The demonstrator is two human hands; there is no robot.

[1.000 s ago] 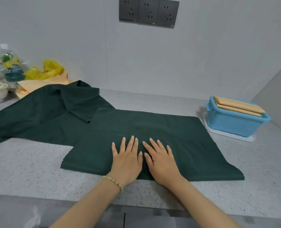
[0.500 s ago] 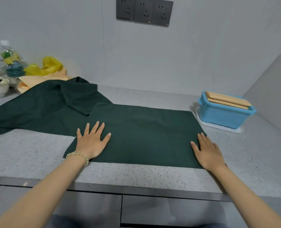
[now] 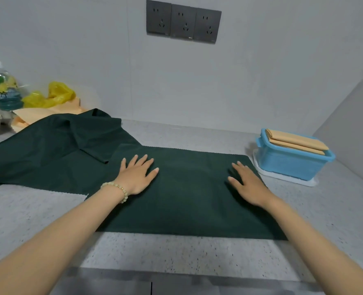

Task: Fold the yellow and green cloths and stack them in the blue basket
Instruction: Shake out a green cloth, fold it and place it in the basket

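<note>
- Pressing flat on the green cloth (image 3: 187, 192): left hand (image 3: 137, 176) at its left part, right hand (image 3: 247, 184) near its right edge — fingers straight, gripping nothing.
- Cloth lies spread at the counter's (image 3: 38, 211) centre; more green cloth (image 3: 48, 150) bunched far left.
- Blue basket (image 3: 291, 160) far right — folded yellow cloths (image 3: 295, 140) stacked inside.
</note>
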